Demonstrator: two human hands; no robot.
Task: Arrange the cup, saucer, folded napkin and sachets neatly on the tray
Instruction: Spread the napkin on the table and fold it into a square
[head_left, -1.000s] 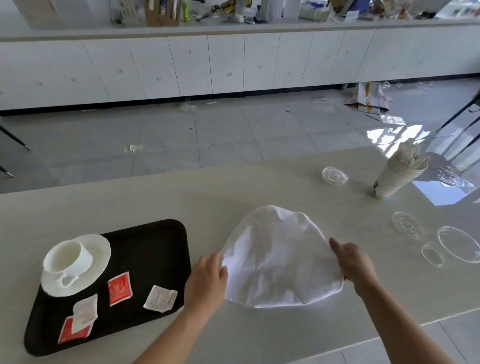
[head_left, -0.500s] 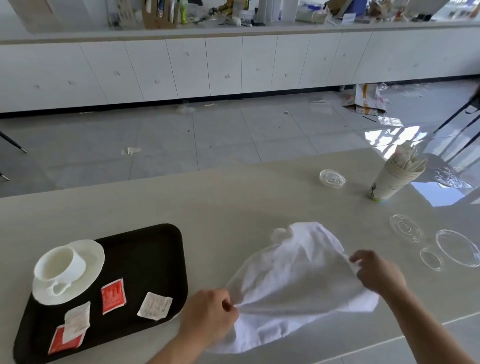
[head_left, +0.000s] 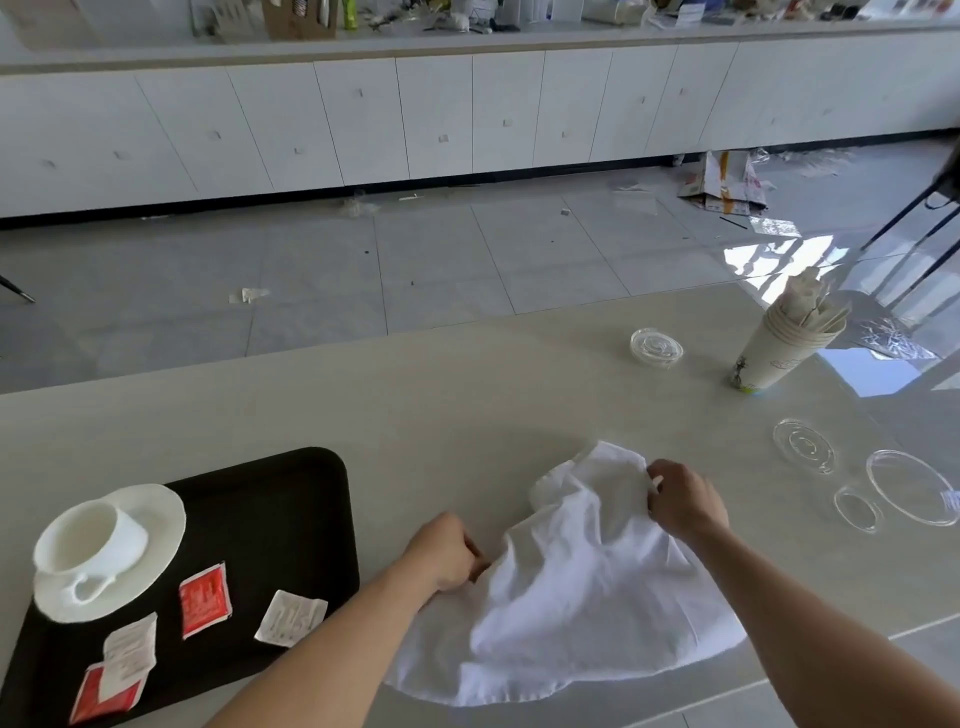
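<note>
While apart, hands (head_left: 444, 553) (head_left: 685, 501) tight on napkin (head_left: 587, 603)

Tabletop (head_left: 415, 405): pale beige, sun glare at far right. Near left: black tray (head_left: 291, 499). Near centre: white napkin (head_left: 582, 597), rumpled, reaching close to the near edge. Far right: stack of paper cups (head_left: 779, 348), one clear lid (head_left: 656, 347) beside it. Three more clear lids (head_left: 804, 446) grouped at right.

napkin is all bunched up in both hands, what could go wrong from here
The napkin is bunched between the left hand and right hand, so the fold may come out crooked. Swinging cloth could sweep the clear lids lying close to the right hand.
</note>
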